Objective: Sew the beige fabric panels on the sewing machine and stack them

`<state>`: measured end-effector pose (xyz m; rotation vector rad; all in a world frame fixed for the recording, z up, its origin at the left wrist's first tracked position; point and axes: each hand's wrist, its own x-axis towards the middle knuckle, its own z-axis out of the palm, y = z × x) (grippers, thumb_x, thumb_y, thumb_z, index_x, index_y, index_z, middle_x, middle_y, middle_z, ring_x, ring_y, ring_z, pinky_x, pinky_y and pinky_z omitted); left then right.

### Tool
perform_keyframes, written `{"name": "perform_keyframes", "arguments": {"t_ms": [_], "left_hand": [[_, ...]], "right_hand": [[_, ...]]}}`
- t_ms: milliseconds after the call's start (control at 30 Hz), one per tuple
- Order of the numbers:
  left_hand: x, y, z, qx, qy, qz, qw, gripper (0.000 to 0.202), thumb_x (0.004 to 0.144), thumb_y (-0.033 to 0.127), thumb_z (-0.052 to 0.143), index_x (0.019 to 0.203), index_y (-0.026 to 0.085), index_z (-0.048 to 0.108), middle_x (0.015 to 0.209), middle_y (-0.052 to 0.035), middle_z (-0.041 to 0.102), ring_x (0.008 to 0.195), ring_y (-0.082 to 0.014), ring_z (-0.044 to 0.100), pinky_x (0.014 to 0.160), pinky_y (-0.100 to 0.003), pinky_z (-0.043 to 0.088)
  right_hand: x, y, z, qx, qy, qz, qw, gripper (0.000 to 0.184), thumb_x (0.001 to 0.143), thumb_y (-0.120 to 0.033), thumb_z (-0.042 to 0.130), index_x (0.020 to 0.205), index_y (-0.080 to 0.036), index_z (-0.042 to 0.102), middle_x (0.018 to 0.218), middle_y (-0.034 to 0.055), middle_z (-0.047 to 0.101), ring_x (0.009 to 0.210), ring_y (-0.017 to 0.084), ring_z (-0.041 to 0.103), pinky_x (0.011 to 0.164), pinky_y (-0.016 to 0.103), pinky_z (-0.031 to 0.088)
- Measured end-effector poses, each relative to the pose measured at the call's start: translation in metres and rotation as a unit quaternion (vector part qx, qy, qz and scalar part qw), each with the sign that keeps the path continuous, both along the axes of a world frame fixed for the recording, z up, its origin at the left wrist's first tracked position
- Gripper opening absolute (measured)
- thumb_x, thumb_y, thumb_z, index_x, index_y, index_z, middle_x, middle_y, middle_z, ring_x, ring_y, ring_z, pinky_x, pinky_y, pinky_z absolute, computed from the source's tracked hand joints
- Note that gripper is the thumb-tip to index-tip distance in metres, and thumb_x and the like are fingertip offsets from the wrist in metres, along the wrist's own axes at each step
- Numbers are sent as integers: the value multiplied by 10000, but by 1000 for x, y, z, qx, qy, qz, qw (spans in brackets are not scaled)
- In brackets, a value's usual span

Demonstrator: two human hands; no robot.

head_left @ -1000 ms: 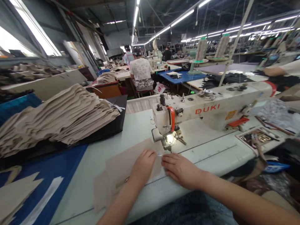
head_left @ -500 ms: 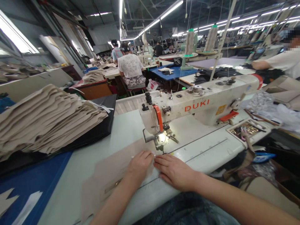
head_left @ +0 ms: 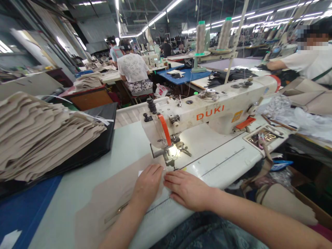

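A thin beige fabric panel (head_left: pixel 95 193) lies flat on the pale sewing table, its upper corner close to the presser foot (head_left: pixel 171 152) of a white sewing machine (head_left: pixel 204 107). My left hand (head_left: pixel 148 183) rests on the panel, fingers together and bent down at its right edge; the fingertips' grip is partly hidden. A small white piece (head_left: pixel 140 173) peeks out beside that hand. Flat on the table edge, fingers stretched, my right hand (head_left: pixel 188 189) almost touches the left fingertips. A metal zipper or clasp (head_left: pixel 121 208) shows on the panel by my left forearm.
Stacked beige fabric pieces (head_left: pixel 46 138) lie on black material at the left. A parts tray (head_left: pixel 264 138) with metal rings is set into the table's right side. Thread cones (head_left: pixel 200 38) stand behind the machine. A co-worker (head_left: pixel 308 62) sits at the right, another (head_left: pixel 133 69) ahead.
The camera view has swung slightly right, so the scene sits further left. Both hands keep nearly the same place beside the presser foot, with the panel beneath my left hand.
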<state>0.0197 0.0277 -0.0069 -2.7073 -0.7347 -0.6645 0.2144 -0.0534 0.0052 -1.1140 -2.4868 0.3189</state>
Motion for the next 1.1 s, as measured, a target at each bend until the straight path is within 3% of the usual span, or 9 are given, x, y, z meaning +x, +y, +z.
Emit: {"name": "perform_keyframes", "arguments": {"t_ms": [433, 633, 933, 1100], "left_hand": [[-3, -1, -6, 13, 3, 12, 1000, 323, 880, 28, 399, 1016, 127, 675, 976, -120, 711, 923, -242, 648, 853, -381, 520], [-3, -1, -9, -29, 0, 16, 999, 329, 876, 35, 404, 1033, 145, 671, 983, -117, 709, 952, -247, 643, 884, -400, 513], [0, -2, -3, -30, 9, 12, 999, 337, 864, 24, 390, 1002, 152, 669, 962, -108, 699, 906, -238, 633, 846, -389, 520], [1, -3, 1, -16, 17, 11, 1000, 307, 866, 23, 406, 990, 135, 663, 956, -107, 689, 899, -229, 624, 826, -354, 526]], "right_hand": [[0, -1, 1, 4, -6, -4, 1000, 354, 969, -279, 504, 1270, -104, 572, 1364, 149, 565, 1288, 233, 475, 1100, 383, 366], [0, -1, 2, -2, -7, -2, 1000, 369, 973, -280, 497, 1286, -95, 563, 1364, 143, 566, 1297, 233, 462, 1117, 373, 346], [1, -1, 1, -6, 8, 5, 1000, 365, 964, -268, 506, 1283, -100, 562, 1361, 147, 565, 1294, 237, 462, 1105, 383, 357], [7, 16, 4, 13, 16, -5, 1000, 257, 945, -199, 516, 1155, -111, 635, 1172, 121, 655, 1130, 231, 563, 1025, 355, 420]]}}
